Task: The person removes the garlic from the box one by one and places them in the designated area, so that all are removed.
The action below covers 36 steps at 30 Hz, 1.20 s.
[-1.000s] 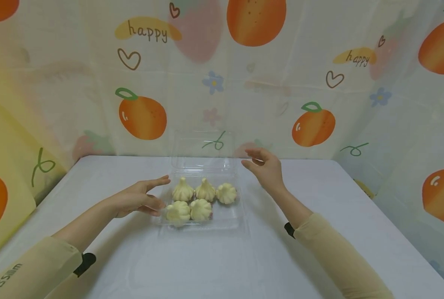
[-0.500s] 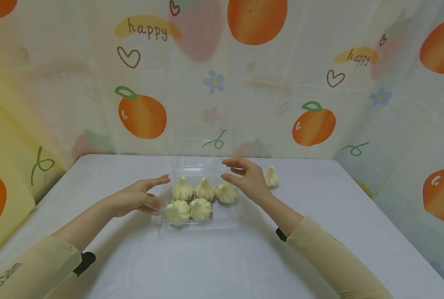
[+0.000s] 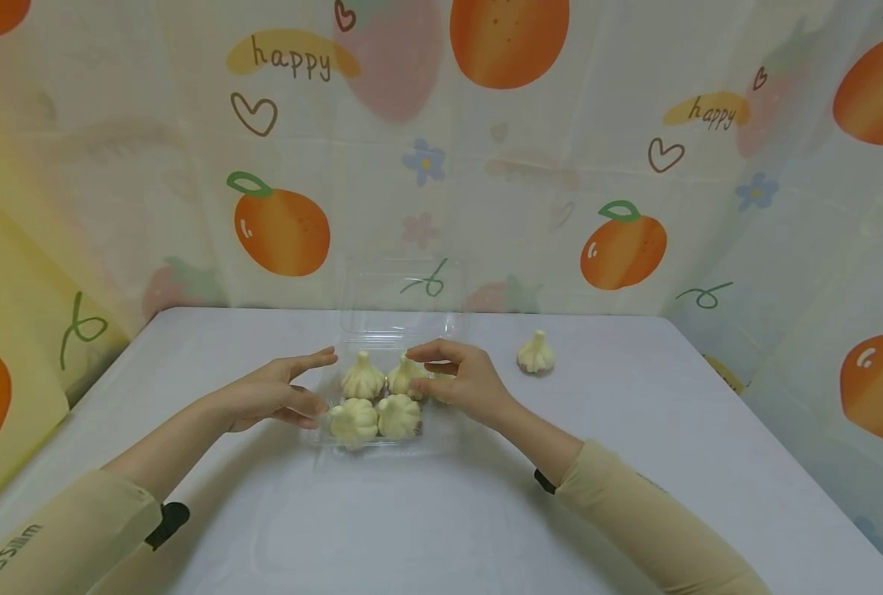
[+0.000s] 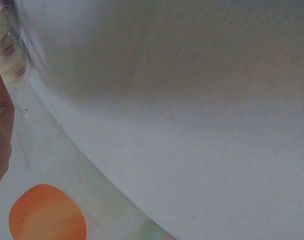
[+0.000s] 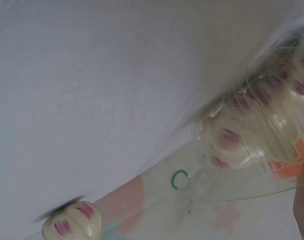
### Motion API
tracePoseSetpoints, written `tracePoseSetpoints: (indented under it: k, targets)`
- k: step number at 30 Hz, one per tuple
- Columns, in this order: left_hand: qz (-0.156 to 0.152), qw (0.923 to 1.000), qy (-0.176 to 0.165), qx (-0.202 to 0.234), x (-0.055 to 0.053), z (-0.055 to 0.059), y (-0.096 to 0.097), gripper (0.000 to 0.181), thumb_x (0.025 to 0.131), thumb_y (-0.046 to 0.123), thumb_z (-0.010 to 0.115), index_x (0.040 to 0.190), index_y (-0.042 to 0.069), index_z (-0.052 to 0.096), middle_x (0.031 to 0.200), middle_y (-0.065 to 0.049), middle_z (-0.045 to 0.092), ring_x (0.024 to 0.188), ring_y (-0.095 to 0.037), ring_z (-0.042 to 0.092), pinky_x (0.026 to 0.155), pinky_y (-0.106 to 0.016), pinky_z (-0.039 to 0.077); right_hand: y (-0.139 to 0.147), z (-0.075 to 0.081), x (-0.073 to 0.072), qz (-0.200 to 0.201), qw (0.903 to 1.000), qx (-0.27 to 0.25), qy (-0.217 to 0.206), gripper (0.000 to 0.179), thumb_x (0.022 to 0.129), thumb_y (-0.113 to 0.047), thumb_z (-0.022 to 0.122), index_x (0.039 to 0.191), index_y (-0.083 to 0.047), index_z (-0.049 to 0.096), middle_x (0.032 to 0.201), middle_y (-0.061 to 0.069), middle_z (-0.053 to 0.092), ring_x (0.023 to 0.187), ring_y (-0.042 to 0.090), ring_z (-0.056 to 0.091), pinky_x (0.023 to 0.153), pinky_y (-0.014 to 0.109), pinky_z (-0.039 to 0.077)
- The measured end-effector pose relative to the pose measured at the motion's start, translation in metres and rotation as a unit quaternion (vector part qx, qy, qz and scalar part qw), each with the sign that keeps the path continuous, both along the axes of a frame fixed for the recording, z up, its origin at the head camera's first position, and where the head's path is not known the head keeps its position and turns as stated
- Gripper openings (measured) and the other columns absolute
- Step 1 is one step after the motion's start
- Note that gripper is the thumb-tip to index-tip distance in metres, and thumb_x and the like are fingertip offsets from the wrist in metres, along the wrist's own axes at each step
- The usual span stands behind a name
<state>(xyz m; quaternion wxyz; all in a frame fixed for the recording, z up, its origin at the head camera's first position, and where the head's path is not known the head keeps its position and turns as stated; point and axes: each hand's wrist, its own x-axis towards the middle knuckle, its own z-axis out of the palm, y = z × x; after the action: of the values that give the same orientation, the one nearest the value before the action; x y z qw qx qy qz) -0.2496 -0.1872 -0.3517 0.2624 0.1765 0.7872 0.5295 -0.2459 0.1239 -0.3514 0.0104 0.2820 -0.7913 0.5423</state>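
Note:
A clear plastic clamshell box (image 3: 449, 442) holds several pale garlic bulbs in two rows; its lid (image 3: 404, 297) stands raised at the back. At the box's left side is my left hand (image 3: 274, 392), fingers extended, its lower fingertips by the wall near the front left garlic bulb (image 3: 354, 420). My right hand (image 3: 464, 380) is over the box's right part, with parted thumb and fingers at the back middle garlic bulb (image 3: 403, 376); contact cannot be told. It mostly hides the back right bulb. One loose garlic bulb (image 3: 536, 355) sits on the table, right of the box.
A white cloth covers the table (image 3: 635, 496). Behind it hangs a curtain (image 3: 531, 165) printed with oranges, reaching the table's back edge. The right wrist view shows purple-streaked bulbs (image 5: 232, 140) through the box wall.
My right hand has moved left and down from beside the loose garlic bulb to the bulbs in the box. That loose bulb, hidden earlier, now shows fully. My left hand stays put.

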Motion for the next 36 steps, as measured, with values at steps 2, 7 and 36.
tracePoseSetpoints:
  k: [2,7,36]
  targets:
    - [0.001,1.0000,-0.001,0.000,0.000,0.000,0.000,0.091,0.089,0.011,0.070,0.159,0.008,0.012,0.169,-0.007,-0.005,0.100,-0.015,0.065,0.083,-0.029,0.062,-0.003,-0.002,0.001,0.004,1.0000,0.003,-0.003,0.037,0.084,-0.009,0.077,0.119,-0.001,0.068,0.125,0.013,0.069,0.120,0.030,0.064,0.105,0.037,0.054]
    - [0.000,1.0000,-0.001,0.000,0.000,0.000,0.000,0.092,0.088,0.010,0.070,0.159,0.008,0.012,0.169,-0.008,-0.006,0.099,-0.014,0.065,0.083,-0.029,0.062,-0.008,-0.005,0.002,0.011,0.9998,0.013,-0.006,0.036,0.084,-0.008,0.077,0.118,-0.002,0.069,0.124,0.014,0.070,0.119,0.031,0.064,0.104,0.036,0.055]
    - [0.000,1.0000,-0.006,0.008,-0.001,0.000,-0.001,0.092,0.088,0.010,0.070,0.159,0.006,0.012,0.169,-0.008,-0.006,0.101,-0.014,0.066,0.083,-0.030,0.062,-0.021,-0.017,0.001,0.047,0.9884,0.143,-0.020,0.041,0.085,-0.021,0.078,0.123,-0.009,0.068,0.128,0.007,0.069,0.120,0.025,0.066,0.099,0.032,0.058]
